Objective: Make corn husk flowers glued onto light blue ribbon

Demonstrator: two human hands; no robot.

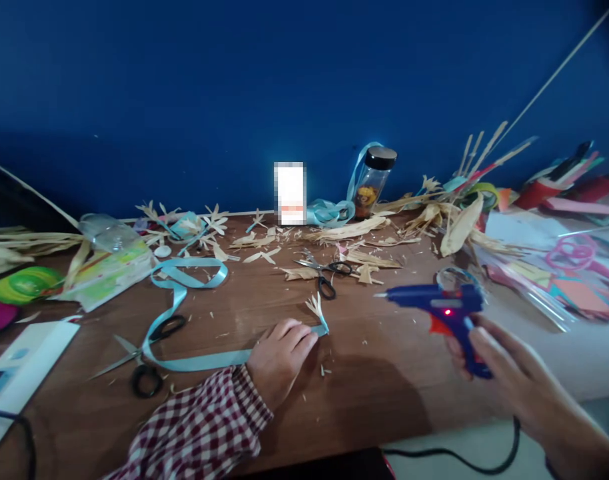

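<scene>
My left hand (283, 360) presses down on a light blue ribbon (209, 361) on the brown table, its fingers closed over the end. Just past the fingertips, a small fringed piece of dried husk (316, 307) stands up from the ribbon's end. The rest of the ribbon loops away to the left over scissors with black handles (145, 380). Raised at the right, my right hand (504, 363) grips the handle of a blue glue gun (434, 298). Its nozzle points left and a red light glows on its side. The fingers around the handle are partly hidden.
A second pair of scissors (327, 270) lies among husk scraps. Behind stand a tilted jar with a black lid (376, 177) and a ribbon bundle (332, 212). Papers and pink scissors (572, 253) cover the right; a white power strip (29, 373) is at left. The gun's black cord (449, 453) trails below.
</scene>
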